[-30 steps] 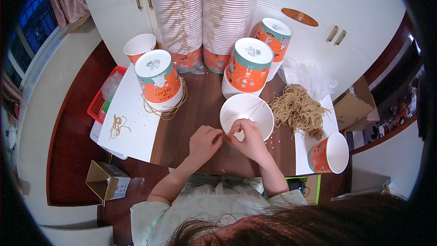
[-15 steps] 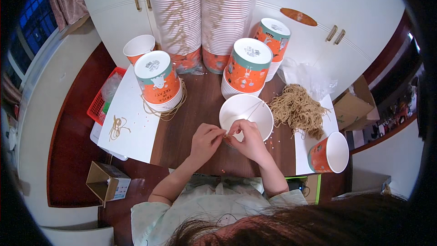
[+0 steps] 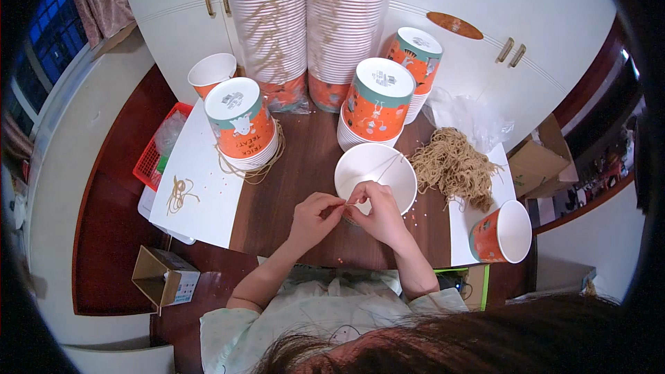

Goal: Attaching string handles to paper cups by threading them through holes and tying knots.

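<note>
A paper bucket [image 3: 355,163] with a white inside stands in front of me on the brown table, its mouth facing up. A thin string [image 3: 388,168] runs across its inside from the far right wall toward my fingers. At the near rim my left hand [image 3: 316,219] pinches the string's end between thumb and forefinger. My right hand [image 3: 376,216] is closed on the same string just beside it, reaching over the mouth. The fingertips of both hands almost meet, so the exact form of the string between them is hidden.
A tangled heap of tan cords [image 3: 454,166] lies right of the bucket. Upturned orange buckets [image 3: 377,107] are stacked behind it, others [image 3: 242,125] to the left. Tall wrapped stacks [image 3: 267,28] stand at the back. One orange bucket [image 3: 488,234] sits near the right edge.
Both hands have shifted very slightly to the right, the fingertips still together at the rim. The bucket has also moved a touch to the right.
</note>
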The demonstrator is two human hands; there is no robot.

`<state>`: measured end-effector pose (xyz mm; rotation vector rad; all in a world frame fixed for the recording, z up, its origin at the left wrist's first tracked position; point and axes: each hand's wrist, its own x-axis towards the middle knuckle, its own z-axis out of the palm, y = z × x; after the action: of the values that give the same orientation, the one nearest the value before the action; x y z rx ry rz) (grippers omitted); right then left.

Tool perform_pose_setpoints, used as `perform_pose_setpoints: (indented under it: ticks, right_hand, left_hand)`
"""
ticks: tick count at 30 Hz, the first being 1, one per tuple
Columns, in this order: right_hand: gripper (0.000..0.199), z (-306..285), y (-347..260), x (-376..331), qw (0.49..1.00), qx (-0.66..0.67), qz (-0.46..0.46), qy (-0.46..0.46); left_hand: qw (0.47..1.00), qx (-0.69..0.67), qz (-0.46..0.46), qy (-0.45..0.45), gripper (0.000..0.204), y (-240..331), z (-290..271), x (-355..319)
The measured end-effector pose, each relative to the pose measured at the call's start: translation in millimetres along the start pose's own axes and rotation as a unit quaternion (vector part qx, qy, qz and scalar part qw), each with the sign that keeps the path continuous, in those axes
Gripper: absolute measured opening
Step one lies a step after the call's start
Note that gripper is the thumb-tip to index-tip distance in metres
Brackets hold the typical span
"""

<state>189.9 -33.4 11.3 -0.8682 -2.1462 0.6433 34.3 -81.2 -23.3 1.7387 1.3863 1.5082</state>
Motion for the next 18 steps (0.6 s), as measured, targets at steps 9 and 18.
perform_pose_setpoints:
  ticks: [9,18]
  right_hand:
    - [0.023,-4,-4,0,1.0,-0.024,-0.017,0.004]
    - [0.018,-8,-6,2,0.999,-0.016,-0.034,-0.017]
  left_hand:
    - [0.981,-0.143,-0.121,-0.052,0.01,-11,4,-2]
    - [0.759,-0.509,-0.386,-0.126,0.007,-12,-8,4]
